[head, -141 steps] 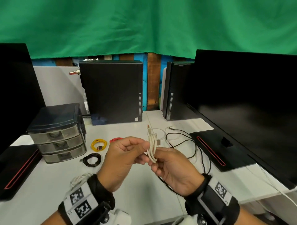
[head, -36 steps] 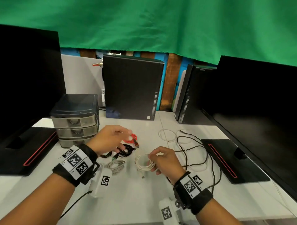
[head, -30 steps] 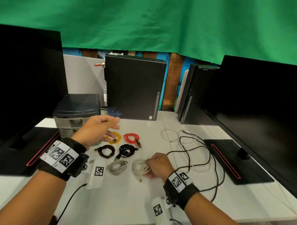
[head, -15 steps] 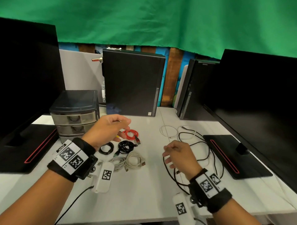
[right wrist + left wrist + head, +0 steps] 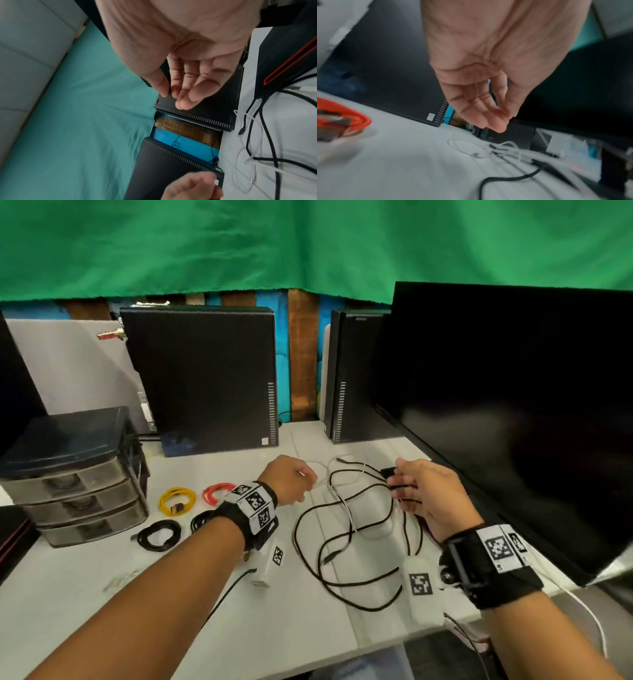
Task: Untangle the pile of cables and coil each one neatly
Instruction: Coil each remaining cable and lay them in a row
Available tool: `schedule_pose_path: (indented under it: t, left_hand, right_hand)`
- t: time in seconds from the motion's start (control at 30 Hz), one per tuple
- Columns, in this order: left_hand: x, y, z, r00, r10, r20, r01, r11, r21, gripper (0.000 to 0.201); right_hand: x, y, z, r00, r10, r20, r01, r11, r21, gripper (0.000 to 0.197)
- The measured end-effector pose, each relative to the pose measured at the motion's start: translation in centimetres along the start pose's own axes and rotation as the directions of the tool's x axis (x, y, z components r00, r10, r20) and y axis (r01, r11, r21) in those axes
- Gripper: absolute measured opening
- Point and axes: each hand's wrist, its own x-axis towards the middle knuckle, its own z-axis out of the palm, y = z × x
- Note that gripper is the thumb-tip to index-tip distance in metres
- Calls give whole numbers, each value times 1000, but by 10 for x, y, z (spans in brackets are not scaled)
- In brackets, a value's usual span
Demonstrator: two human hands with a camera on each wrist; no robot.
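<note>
A loose tangle of a long black cable [image 5: 371,608] and a thin white cable [image 5: 513,148] lies on the white desk [image 5: 308,638], in front of me to the right. My left hand [image 5: 291,481] hovers over the tangle's far left edge; its fingers [image 5: 479,108] hang loosely curled and hold nothing. My right hand [image 5: 424,491] hovers at the tangle's right side with its fingers [image 5: 185,86] nearly straight and nothing between them. To the left lie finished coils: yellow [image 5: 176,501], red [image 5: 217,493] and black [image 5: 159,534]. My left forearm hides further coils.
A grey drawer unit [image 5: 75,474] stands at the left. Two black computer towers [image 5: 205,378] [image 5: 356,378] line the back. A large black monitor [image 5: 513,405] closes off the right, close to my right hand. The desk's front edge runs near my forearms.
My right hand let go of the coiled white cable beside the other coils. Both hands then moved right to the loose tangle, and my view turned right.
</note>
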Motion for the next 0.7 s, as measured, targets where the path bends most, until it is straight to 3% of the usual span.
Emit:
schedule_pose_path:
  t: [0.1,0.17,0.33,0.53,0.6,0.7]
  left_hand:
    - [43,-2,19,999,9,-51,11,925,379,20]
    - [63,-6,31,998,15,-61,19,857,515,22]
    - [91,-18,53,999,-34,-19,38,726,687,24]
    - [92,-16,54,1000,-2,25,-19,576,817,26]
    - [85,-9,42,1000,6,-17,9,619,785,29]
    - [63,9,14,989,-53,-139,116,859,498,40]
  right_hand:
    - [0,2,4,998,-29,47,30,999,-18,18]
    - [2,4,8,997,-43,58,45,998,-40,20]
    - [6,11,18,995,-42,88,49,996,-78,15]
    - [4,12,22,990,-69,124,83,990,-111,17]
    - [2,13,22,988,-88,127,104,986,-131,17]
    - [-1,14,25,979,-167,116,185,968,-167,15]
